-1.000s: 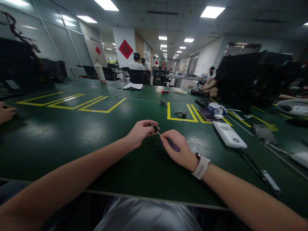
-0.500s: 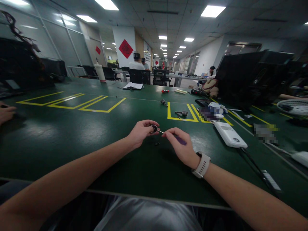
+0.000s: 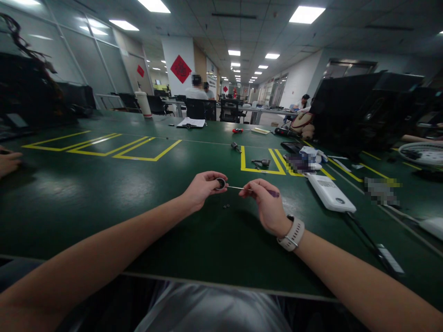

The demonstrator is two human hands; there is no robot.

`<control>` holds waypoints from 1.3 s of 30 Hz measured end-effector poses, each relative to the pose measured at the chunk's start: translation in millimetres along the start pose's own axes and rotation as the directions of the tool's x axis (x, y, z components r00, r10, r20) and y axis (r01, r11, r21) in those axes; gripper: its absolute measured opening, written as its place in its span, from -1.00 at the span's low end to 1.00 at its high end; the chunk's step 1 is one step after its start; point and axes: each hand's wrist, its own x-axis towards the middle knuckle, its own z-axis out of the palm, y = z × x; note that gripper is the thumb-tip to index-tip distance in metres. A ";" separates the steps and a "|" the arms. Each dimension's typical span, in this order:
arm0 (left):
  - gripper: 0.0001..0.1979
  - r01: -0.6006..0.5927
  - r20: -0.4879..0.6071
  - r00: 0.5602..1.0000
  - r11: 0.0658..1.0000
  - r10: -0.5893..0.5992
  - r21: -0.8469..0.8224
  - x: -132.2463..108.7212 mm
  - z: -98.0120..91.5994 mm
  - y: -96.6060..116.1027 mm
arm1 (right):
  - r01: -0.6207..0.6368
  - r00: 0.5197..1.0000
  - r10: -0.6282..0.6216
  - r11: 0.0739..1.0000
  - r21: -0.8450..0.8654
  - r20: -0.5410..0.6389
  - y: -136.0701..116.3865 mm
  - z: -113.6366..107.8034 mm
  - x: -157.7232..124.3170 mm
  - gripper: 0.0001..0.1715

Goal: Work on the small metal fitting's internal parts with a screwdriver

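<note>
Above the green table, my left hand point(image 3: 204, 189) is closed around a small round part point(image 3: 220, 183) with a pale rim and dark inside. My right hand point(image 3: 265, 200), with a watch on its wrist, grips a screwdriver point(image 3: 274, 193) by its purple handle. The thin metal shaft points left, and its tip meets or nearly meets the side of the round part; I cannot tell exactly. Below the hands, two tiny ring-like pieces point(image 3: 226, 206) lie on the tabletop.
Dark metal parts point(image 3: 262, 162) lie by yellow tape marks beyond my hands. A red-handled screwdriver point(image 3: 238, 131) and clipboard point(image 3: 191, 123) are farther back. To the right sits a white device point(image 3: 330, 193) with a cable. Another person's hand point(image 3: 8, 162) rests at the left edge.
My right hand has moved right and turned, and more of the screwdriver's shaft now shows. My left hand stays nearly in place, with the round part tilted slightly.
</note>
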 end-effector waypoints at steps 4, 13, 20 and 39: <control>-0.83 0.004 0.009 1.000 0.999 -0.005 0.035 -4.2 3.5 1.3 | 0.258 0.964 -0.211 0.890 -0.376 0.160 -8.8 5.3 -7.4 -0.84; -0.84 -0.015 0.012 1.000 0.998 0.015 0.067 -7.7 7.6 -2.1 | 0.472 0.881 -0.312 0.638 -0.608 0.356 -1.1 9.2 -8.7 -0.89; -0.86 -0.056 0.008 0.998 0.994 0.055 0.089 -3.7 2.7 -8.3 | 0.434 0.900 -0.273 0.645 -0.629 0.341 -5.0 9.3 -11.7 -0.87; -0.85 -0.018 -0.022 1.000 0.998 0.020 0.068 -6.8 7.1 -4.3 | 0.505 0.863 -0.334 0.526 -0.684 0.379 -5.4 12.9 -14.5 -0.85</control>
